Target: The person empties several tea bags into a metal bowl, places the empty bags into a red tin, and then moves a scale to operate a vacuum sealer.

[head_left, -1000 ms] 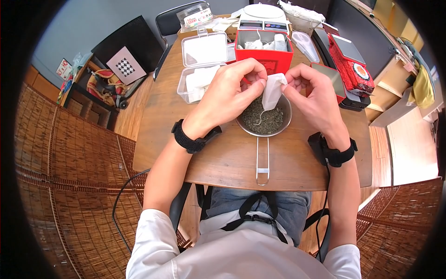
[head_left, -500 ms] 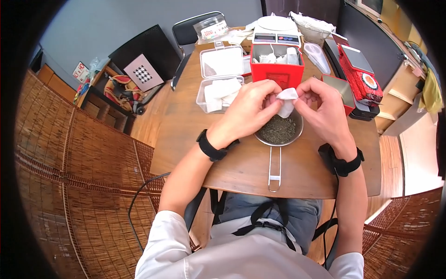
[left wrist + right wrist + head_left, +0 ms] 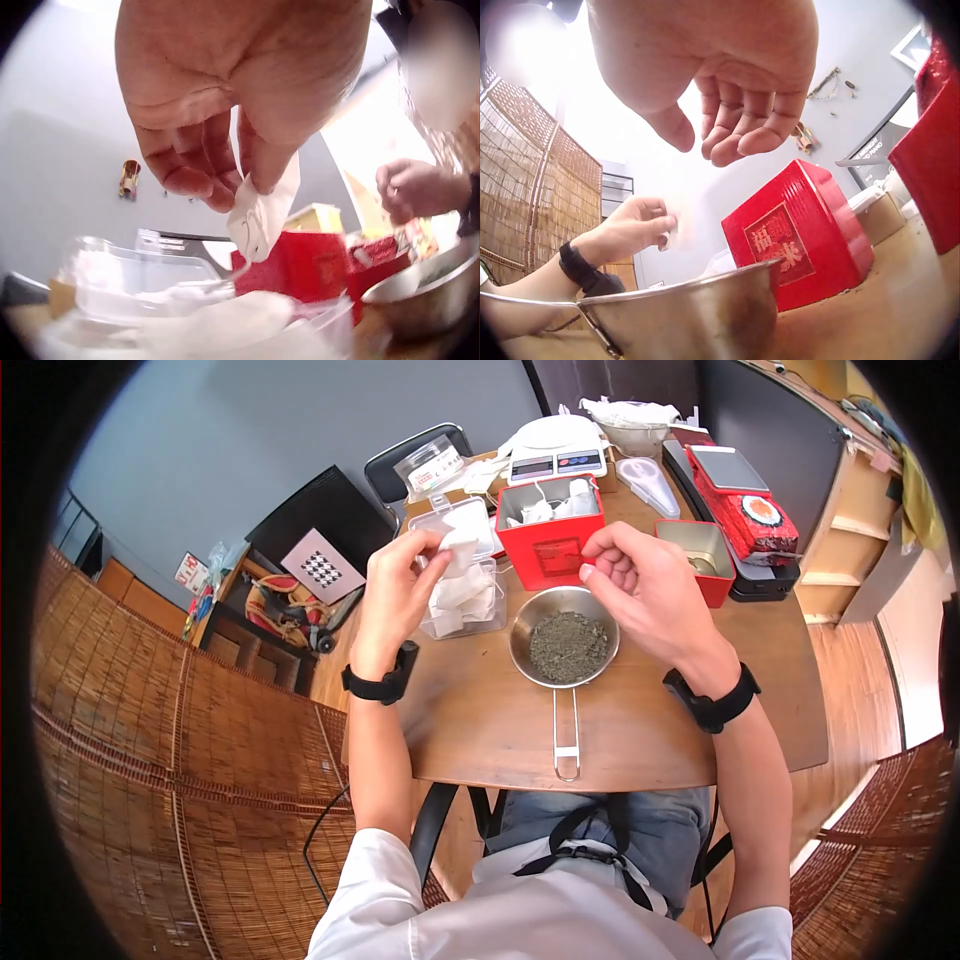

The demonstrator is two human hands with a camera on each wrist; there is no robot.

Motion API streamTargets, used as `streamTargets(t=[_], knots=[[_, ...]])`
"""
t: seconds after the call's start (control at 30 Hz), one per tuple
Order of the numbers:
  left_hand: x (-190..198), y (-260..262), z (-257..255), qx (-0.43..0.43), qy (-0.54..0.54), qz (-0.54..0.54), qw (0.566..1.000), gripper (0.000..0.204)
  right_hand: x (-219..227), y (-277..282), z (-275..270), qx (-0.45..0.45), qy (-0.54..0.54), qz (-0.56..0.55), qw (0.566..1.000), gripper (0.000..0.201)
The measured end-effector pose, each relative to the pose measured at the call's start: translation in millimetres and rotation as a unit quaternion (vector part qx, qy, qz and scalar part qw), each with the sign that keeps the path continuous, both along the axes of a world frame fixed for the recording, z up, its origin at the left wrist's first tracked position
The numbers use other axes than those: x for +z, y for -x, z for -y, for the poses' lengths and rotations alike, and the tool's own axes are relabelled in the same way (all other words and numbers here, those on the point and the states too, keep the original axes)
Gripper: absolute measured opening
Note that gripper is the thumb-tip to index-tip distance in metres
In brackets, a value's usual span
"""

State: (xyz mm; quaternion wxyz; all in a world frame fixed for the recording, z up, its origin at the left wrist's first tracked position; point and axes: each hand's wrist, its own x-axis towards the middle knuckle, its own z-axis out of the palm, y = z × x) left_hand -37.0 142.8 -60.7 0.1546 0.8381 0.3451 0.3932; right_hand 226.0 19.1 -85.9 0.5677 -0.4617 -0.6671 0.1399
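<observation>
Wooden table [image 3: 480,748]: left hand [image 3: 393,592] has swung apart, pinching a white drawstring pouch [image 3: 268,216] near the plastic box [image 3: 500,612], leaving dried leaves [image 3: 568,649] unattended; right hand [image 3: 652,598] empty, loosely curled.

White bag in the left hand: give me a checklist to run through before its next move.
1. Bag secure: ok, the left hand pinches it between thumb and fingers.
2. Right hand free: ok, it holds nothing.
3. Leaves contained: ok, they lie inside the pan, which stands upright on the table.
4. Bag over the pan, if filling comes next: not ok, it hangs off to the left, by the clear box.
5. Clear box accessible: ok, its lid stands open.
6. Bag filled or empty: cannot tell; no view shows inside it.
</observation>
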Motion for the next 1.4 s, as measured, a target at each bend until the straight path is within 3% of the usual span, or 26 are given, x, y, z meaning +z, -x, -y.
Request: streamTargets(t=[0.07,0.1,0.2,0.37,0.43,0.6,0.73,0.77,0.87,1.13,1.2,1.27,1.4], knots=[[1.1,9.3,-4.1,0.051,-0.128,-0.196,0.971,0.018,0.3,-0.8,-0.1,0.001,0.000,-0.012,1.000,0.011],[-3.5,14.2,-7.2,0.046,-0.122,-0.227,0.965,0.023,0.2,-1.0,0.0,0.006,0.008,-0.012,1.000,0.010],[-11.3,19.2,-9.2,-0.039,-0.063,-0.221,0.972,0.021,-0.8,-0.7,-0.1,0.012,0.004,-0.010,1.000,0.010],[-1.5,10.9,7.3,-0.023,0.029,-0.178,0.983,0.017,0.4,-2.2,0.5,0.001,-0.015,0.007,1.000,0.009],[3.9,6.0,9.8,0.010,0.075,-0.285,0.955,0.029,0.6,-4.2,-0.5,-0.001,-0.022,0.005,1.000,0.009],[36.4,-13.7,2.0,0.028,-0.012,-0.246,0.969,0.033,3.8,-9.3,1.5,-0.007,-0.007,0.001,1.000,0.008],[64.9,-58.6,0.7,-0.093,-0.114,-0.179,0.973,0.028,7.4,-11.0,2.9,-0.020,0.008,-0.011,1.000,0.007],[63.1,-67.3,-11.5,-0.110,-0.128,-0.204,0.964,0.028,8.0,-11.4,3.0,-0.028,0.006,-0.003,1.000,0.006],[59.7,-98.1,-36.6,-0.103,-0.066,-0.305,0.944,0.032,2.7,-10.9,-2.2,-0.035,-0.006,-0.016,0.999,0.006],[35.7,-139.1,-61.4,-0.030,-0.047,-0.400,0.915,0.027,3.7,-10.8,-1.8,-0.054,0.030,0.002,0.998,0.008],[34.6,-143.9,-60.7,-0.013,0.002,-0.430,0.903,0.027,1.3,-11.3,-3.3,-0.056,0.027,0.005,0.998,0.008],[37.7,-138.6,-59.1,-0.012,-0.014,-0.417,0.909,0.026,-0.1,-12.8,-4.4,-0.052,0.027,-0.002,0.998,0.009],[44.7,-114.9,-68.4,-0.062,-0.077,-0.291,0.952,0.029,0.2,-14.5,-4.4,-0.064,0.012,0.005,0.998,0.009]])
